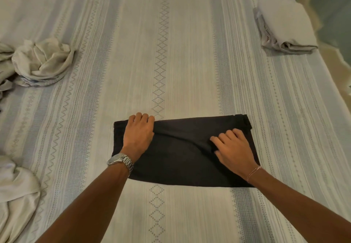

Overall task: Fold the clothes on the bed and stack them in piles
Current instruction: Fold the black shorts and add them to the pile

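Observation:
A black garment, folded into a wide rectangle, lies flat on the bed in front of me. My left hand sits on its far left corner, fingers curled over the far edge and gripping the cloth. My right hand is on the right half, fingers bent, and pinches a crease of the fabric between thumb and fingers. A fold line runs across the cloth between the two hands. At the far right of the bed lies a pile of folded white and grey clothes.
The striped bedspread covers the whole bed. A crumpled cream garment lies at the left, and more loose pale cloth at the near left edge. The bed's right edge runs past the folded pile.

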Tool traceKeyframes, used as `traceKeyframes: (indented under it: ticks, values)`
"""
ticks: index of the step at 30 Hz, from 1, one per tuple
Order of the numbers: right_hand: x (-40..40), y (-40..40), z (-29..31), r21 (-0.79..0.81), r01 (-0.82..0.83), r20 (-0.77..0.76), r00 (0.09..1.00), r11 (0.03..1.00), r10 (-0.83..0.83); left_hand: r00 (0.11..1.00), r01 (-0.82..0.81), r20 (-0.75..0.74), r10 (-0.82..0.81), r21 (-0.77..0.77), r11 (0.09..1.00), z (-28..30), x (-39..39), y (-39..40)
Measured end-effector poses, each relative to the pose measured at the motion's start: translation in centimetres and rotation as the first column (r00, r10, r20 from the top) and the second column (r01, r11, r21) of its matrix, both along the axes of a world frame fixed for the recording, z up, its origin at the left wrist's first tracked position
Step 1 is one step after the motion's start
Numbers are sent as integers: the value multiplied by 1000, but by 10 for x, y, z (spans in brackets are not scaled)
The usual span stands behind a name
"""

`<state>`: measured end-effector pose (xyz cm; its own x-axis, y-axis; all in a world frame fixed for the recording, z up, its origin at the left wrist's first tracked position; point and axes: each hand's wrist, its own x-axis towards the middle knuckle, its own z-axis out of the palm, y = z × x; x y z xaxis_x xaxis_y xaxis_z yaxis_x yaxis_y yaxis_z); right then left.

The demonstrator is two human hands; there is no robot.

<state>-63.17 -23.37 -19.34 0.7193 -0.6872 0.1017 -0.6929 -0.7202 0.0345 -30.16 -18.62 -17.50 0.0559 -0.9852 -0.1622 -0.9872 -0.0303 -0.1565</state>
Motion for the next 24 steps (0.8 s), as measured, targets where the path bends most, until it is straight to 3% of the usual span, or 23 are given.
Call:
traceKeyframes:
  ticks: [5,9,14,19,21,24]
  values:
    - [6,-1,10,2,60,-78,995,998,-59,1000,24,9,-25,76,997,4,4,1]
    - [0,-6,11,136,143,-135,983,980,-125,998,34,-54,-29,93,995,3,9,3]
    - [-12,-10,19,190,150,-180,977,970,-116,998,49,-42,-47,60,997,7,17,5]
    - [2,-18,25,187,178,138,969,966,-205,973,114,-190,-132,-104,988,8,0,-1]
    - [15,-23,17,213,187,71,976,959,-206,963,108,-230,-140,-147,983,1,-14,-3]
    - [7,-29,-6,309,295,-172,952,904,-252,964,10,-262,-34,-91,996,-17,-25,7]
